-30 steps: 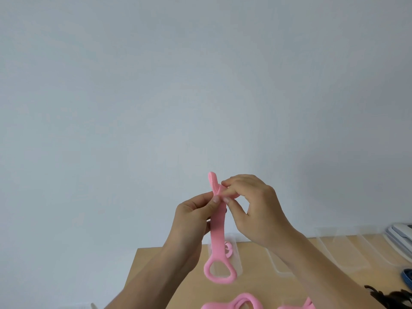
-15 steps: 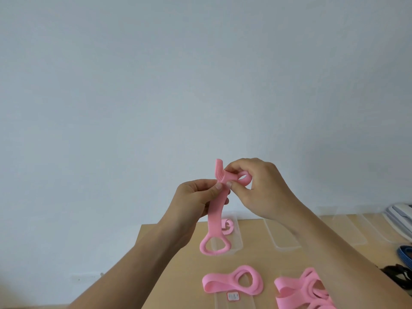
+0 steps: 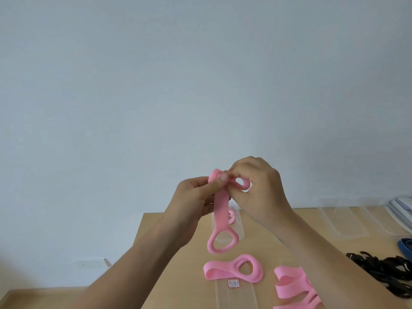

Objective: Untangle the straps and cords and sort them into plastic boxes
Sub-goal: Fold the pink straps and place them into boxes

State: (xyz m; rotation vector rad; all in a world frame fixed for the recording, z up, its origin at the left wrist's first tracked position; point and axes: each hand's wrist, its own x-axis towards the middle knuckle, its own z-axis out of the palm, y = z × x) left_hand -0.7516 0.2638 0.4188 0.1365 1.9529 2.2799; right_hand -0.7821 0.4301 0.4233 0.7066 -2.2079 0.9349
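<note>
A pink silicone strap (image 3: 220, 216) hangs in the air above the wooden table (image 3: 169, 259), its large ring end at the bottom. My left hand (image 3: 194, 201) pinches its upper part between thumb and fingers. My right hand (image 3: 258, 188) grips the small ring at the top end, bent over to the right. A folded pink strap (image 3: 234, 269) lies on the table over a clear plastic box (image 3: 234, 295). More pink straps (image 3: 294, 286) are heaped at the lower right. Another small pink strap (image 3: 231, 216) sits in a clear box (image 3: 238, 228) behind the hanging one.
Several clear plastic boxes (image 3: 334, 221) line the table's far right side. A tangle of black cords (image 3: 383, 273) lies at the right, with a blue strap (image 3: 404, 247) beyond it and white items (image 3: 401, 206) at the far right edge. A pale wall fills the background.
The view has tilted down, showing more of the table and straps. My right hand has bent the strap's top end over to the right, so its small ring now shows.
</note>
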